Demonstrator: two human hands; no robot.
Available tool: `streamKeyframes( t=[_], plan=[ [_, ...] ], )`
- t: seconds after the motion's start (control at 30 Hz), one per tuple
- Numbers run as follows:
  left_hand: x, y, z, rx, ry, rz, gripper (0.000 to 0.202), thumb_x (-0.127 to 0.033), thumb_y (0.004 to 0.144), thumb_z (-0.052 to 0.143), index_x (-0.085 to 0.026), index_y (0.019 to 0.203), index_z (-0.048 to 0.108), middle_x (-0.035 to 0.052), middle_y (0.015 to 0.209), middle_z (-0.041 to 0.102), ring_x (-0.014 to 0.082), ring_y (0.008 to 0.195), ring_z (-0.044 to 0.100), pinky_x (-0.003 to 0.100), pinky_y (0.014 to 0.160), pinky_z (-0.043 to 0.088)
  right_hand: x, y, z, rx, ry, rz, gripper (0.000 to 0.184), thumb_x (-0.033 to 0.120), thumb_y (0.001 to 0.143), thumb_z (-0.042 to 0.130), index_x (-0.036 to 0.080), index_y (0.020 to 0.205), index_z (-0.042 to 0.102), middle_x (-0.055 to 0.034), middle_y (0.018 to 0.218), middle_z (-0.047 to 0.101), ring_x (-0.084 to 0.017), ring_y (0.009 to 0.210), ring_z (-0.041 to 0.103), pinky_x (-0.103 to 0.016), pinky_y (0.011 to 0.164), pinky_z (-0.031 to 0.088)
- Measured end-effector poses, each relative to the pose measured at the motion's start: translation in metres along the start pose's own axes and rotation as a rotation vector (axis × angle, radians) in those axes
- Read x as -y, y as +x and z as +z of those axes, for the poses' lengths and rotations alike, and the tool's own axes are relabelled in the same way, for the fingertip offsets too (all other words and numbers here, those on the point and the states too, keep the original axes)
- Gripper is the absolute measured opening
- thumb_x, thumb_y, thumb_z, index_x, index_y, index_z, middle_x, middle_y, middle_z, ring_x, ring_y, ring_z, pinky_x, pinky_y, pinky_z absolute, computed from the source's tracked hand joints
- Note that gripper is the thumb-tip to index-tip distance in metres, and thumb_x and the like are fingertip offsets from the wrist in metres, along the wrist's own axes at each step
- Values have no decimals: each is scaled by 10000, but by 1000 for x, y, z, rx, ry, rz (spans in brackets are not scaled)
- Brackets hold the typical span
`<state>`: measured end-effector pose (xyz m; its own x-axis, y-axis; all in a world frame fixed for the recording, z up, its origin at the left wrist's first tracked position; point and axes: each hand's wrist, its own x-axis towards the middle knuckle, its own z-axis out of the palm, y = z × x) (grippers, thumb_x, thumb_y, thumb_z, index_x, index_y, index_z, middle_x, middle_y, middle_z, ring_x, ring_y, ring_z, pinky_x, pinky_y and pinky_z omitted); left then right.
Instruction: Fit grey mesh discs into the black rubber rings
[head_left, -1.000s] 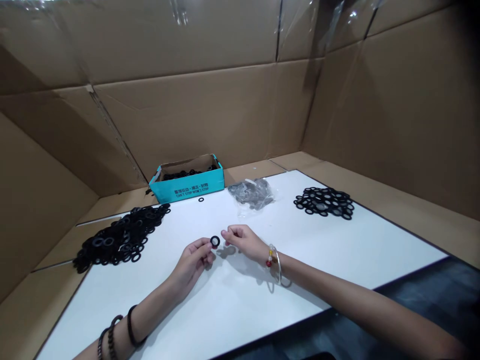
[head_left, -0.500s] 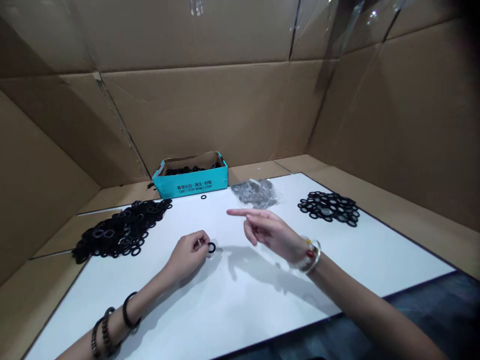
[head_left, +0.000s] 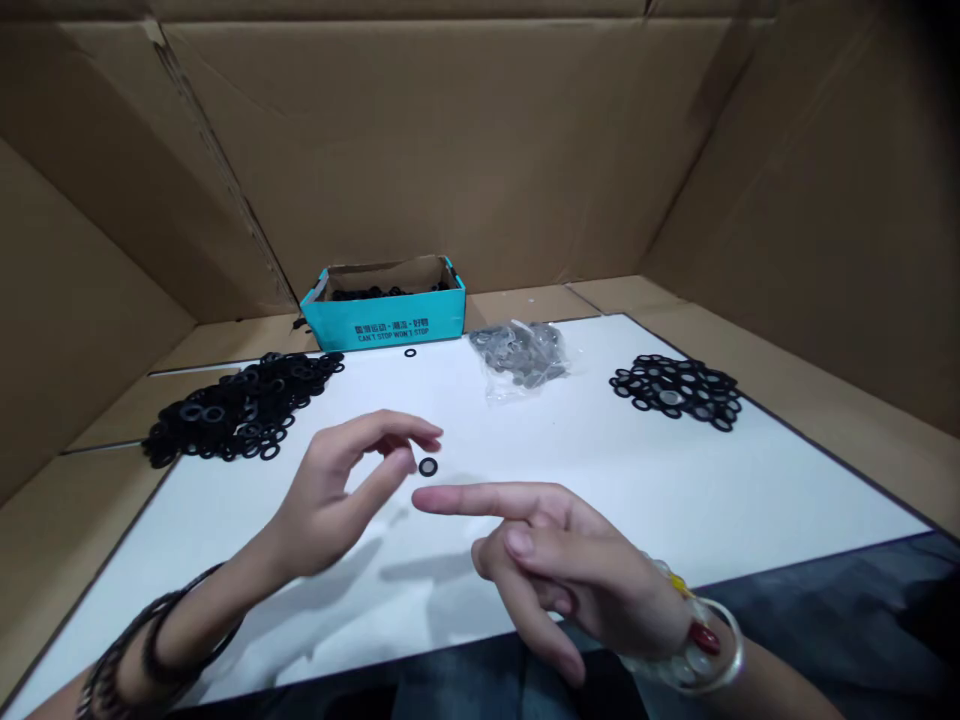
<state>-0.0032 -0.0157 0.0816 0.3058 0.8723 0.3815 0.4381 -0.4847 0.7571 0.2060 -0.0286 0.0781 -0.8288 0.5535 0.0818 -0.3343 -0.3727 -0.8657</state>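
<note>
A black ring with a grey centre (head_left: 427,467) shows just off the fingertips of my left hand (head_left: 322,500). My left thumb and fingers are apart, close to that ring; I cannot tell whether the thumb tip touches it. My right hand (head_left: 555,550) is to the right and nearer to me, its index finger stretched toward the ring and the other fingers loosely bent. Nothing shows in its grasp. To the left, black rings (head_left: 232,410) lie heaped. On the right, a spread pile of black rings with grey centres (head_left: 675,392) lies on the white board (head_left: 495,440).
A turquoise box (head_left: 390,320) at the back holds more black rings. Beside it lies a clear plastic bag (head_left: 521,355) of small grey pieces. One loose black ring (head_left: 410,352) sits before the box. Cardboard walls (head_left: 465,140) enclose the back and sides.
My left fingers have come off the ring they pinched, and its centre now looks grey. My right hand has moved down and left, its thumb now spread. The view has tilted down.
</note>
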Motion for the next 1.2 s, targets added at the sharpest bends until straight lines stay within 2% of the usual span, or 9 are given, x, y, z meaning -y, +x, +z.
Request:
streamKeyframes(
  t=[0.1, 0.17, 0.3, 0.47, 0.63, 0.8, 0.9, 1.03, 1.2],
  plan=[
    [-35, -16, -2, -8, -109, 25, 169, -156, 781, 563, -225, 910, 649, 23, 811, 685, 149, 742, 630, 225, 660, 507, -3, -3, 6, 21, -4, -28, 409, 246, 910, 406, 161, 1306, 467, 72, 430, 434, -36, 384, 293, -181, 444, 224],
    [-47, -25, 2, -59, -113, 21, 220, -90, 721, 618, -243, 876, 647, -7, 768, 681, 132, 727, 633, 191, 645, 509, -4, -6, 11, 33, 10, -28, 406, 249, 908, 426, 172, 1305, 469, 72, 444, 435, -35, 392, 327, -174, 466, 280],
    [-55, -36, 12, -167, -138, -12, 282, -17, 668, 639, -248, 829, 647, -38, 738, 676, 99, 688, 632, 144, 624, 508, -7, -12, 22, 38, -6, -39, 412, 267, 906, 451, 179, 1309, 466, 63, 476, 457, -31, 416, 374, -179, 520, 358],
    [-68, -47, 22, -319, -240, -13, 255, 0, 644, 638, -223, 769, 644, -34, 697, 665, 96, 651, 630, 140, 613, 515, -9, -24, 38, 11, -110, -67, 427, 315, 904, 462, 199, 1314, 460, 67, 495, 417, -26, 415, 375, -158, 475, 350],
    [-80, -61, 23, -302, -214, 37, 301, 14, 661, 620, -236, 827, 634, -28, 765, 675, 122, 736, 649, 191, 675, 535, -16, -33, 56, -101, -331, -166, 403, 297, 922, 414, 187, 1304, 474, 69, 487, 387, -28, 395, 348, -147, 401, 302],
    [-89, -71, 22, -311, 15, 155, 323, 3, 674, 609, -244, 882, 600, -13, 849, 690, 150, 799, 651, 255, 713, 536, -24, -32, 71, -385, -766, -523, 318, 140, 857, 444, 142, 1109, 638, 59, 460, 408, -47, 408, 346, -186, 405, 293],
    [-95, -74, 20, -375, 252, 269, 319, -29, 644, 647, -253, 868, 609, -10, 892, 685, 164, 803, 640, 279, 705, 520, -27, -32, 77, -488, -989, -696, 312, 94, 832, 445, 106, 1067, 649, 48, 453, 463, -63, 440, 361, -220, 460, 324],
    [-102, -80, 15, -457, 539, 350, 296, -85, 614, 693, -282, 823, 619, -38, 778, 659, 148, 687, 606, 286, 655, 488, -29, -36, 81, -530, -1144, -766, 331, 101, 855, 416, 94, 1125, 607, 43, 476, 518, -68, 441, 373, -245, 477, 317],
    [-104, -86, 8, -364, 639, 375, 237, -121, 663, 669, -293, 819, 620, -48, 728, 659, 141, 635, 596, 283, 612, 474, -33, -39, 85, -552, -1247, -818, 331, 103, 865, 412, 63, 1148, 580, 45, 486, 491, -71, 441, 350, -262, 478, 300]
  ],
)
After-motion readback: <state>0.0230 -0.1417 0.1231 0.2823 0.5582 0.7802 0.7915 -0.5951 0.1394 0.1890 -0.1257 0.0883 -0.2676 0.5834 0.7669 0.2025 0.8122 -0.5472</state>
